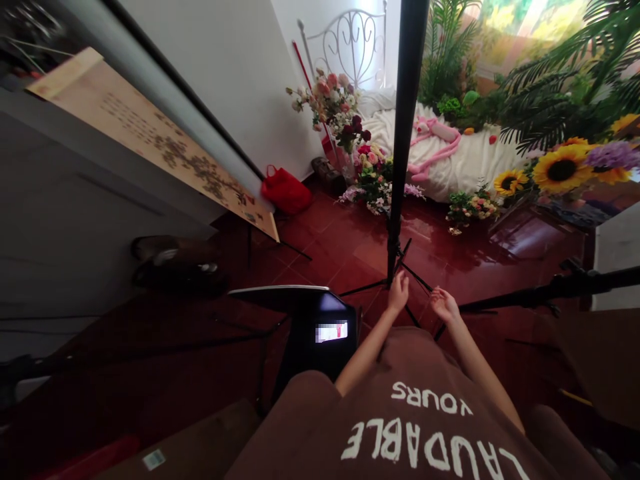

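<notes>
Your left hand [399, 291] near the black stand [401, 133], your right hand [444, 304] beside it, sunflowers [561, 168] and red bag [286, 191] ahead.

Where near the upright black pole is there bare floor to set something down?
Best: the red tiles between the red bag and the upright black pole. A smaller patch lies right of the pole, short of the small bouquet. It's crowded around the left hand and right hand, where stand legs spread.
</notes>
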Tool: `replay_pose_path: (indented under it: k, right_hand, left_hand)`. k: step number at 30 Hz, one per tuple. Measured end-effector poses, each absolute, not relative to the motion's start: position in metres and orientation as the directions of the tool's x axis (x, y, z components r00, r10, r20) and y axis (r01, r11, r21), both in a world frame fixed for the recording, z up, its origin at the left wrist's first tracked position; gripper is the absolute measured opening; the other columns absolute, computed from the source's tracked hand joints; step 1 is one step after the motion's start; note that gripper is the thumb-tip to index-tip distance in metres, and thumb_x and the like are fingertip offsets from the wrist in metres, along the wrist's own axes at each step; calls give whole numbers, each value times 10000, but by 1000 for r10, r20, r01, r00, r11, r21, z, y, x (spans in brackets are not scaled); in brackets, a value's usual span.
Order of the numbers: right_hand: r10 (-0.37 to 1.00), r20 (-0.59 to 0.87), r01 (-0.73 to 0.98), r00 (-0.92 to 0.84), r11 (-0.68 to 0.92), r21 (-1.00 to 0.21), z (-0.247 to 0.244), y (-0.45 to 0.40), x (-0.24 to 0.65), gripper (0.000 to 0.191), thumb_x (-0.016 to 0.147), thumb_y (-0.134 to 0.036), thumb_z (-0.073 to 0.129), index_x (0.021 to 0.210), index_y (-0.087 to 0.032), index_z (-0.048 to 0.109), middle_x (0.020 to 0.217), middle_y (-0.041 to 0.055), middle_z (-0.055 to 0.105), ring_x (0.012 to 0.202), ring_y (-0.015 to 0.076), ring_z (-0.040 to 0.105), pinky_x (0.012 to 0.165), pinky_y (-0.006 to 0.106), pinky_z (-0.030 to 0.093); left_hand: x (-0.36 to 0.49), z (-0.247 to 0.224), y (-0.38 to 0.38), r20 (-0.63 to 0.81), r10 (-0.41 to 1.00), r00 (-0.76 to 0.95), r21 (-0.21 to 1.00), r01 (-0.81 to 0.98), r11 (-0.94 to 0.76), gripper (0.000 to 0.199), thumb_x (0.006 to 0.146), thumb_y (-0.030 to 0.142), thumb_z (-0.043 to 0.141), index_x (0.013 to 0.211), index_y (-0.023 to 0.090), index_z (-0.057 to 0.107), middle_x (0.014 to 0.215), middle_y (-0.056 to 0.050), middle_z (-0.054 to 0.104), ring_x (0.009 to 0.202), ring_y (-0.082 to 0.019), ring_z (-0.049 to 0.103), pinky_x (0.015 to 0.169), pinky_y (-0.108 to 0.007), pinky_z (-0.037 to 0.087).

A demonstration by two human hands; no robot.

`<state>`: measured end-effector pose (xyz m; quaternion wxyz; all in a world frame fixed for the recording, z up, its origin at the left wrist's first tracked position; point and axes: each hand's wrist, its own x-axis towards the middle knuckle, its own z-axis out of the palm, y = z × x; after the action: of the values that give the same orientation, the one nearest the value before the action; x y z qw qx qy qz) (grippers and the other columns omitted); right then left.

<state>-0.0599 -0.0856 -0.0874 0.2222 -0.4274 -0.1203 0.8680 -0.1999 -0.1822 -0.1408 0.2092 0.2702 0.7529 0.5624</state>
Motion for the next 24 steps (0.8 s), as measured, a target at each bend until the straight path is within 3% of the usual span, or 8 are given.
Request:
replay_pose_path:
  k: [5, 10, 13, 16, 19, 24]
  right_hand:
    - [662, -646, -428, -380, -745, -512, -108, -75, 28, 192, 698, -64, 481, 646, -249, 464, 512, -69, 415, 394, 85, 460, 377, 204, 458]
    - [718, -665, -628, -206, -618, -473, -92, -68, 90, 132, 704, -89, 518, 706, -205, 455, 533, -83, 449, 430, 42, 475, 429, 141, 431]
    - [767, -626, -683, -136, -531, -502, -64, -58, 115, 97, 776, -182, 528, 719, -204, 452, 541, -76, 467, 435, 42, 460, 426, 139, 400]
    - [846, -525, -582, -91, -473, -661, -29, -42, 135, 210, 832, -377, 546, 727, -213, 466, 537, -68, 470, 427, 59, 440, 390, 157, 349]
    - [888, -431, -371, -160, -459, -807, 3, -21, 150, 360, 791, -563, 574, 742, -221, 470, 549, -57, 496, 413, 69, 417, 346, 167, 253]
    - [879, -369, 29, -302, -378, -925, 25, 9, 158, 343, 706, -478, 671, 736, -216, 452, 543, -59, 511, 412, 63, 382, 363, 181, 187]
  left_hand:
    - [-156, -148, -175, -51, 929, -367, 932, 318, 176, 325, 922, 387, 456, 1142, 184, 584, 1150, -116, 656, 1110, -218, 616, 1020, -417, 464]
    - [-127, -114, -130, 0, 986, -168, 950, 309, 53, 345, 944, 376, 415, 1163, 149, 555, 1159, -103, 645, 1089, -185, 615, 995, -369, 476]
    - [-101, -87, -95, 105, 994, -42, 958, 273, -90, 363, 946, 397, 415, 1173, 146, 544, 1182, -115, 631, 1109, -188, 602, 1013, -369, 459]
    - [-70, -58, -60, 252, 966, 60, 938, 230, -259, 396, 942, 422, 426, 1224, 159, 519, 1245, -130, 598, 1177, -208, 563, 1055, -398, 415]
    - [-40, -33, -29, 376, 924, 72, 912, 148, -382, 457, 931, 421, 456, 1313, 169, 450, 1313, -143, 552, 1215, -212, 534, 1057, -390, 400]
    - [-16, -17, -3, 359, 932, 53, 920, 146, -363, 428, 934, 404, 445, 1285, 160, 460, 1117, -118, 638, 1006, -174, 618, 912, -318, 461]
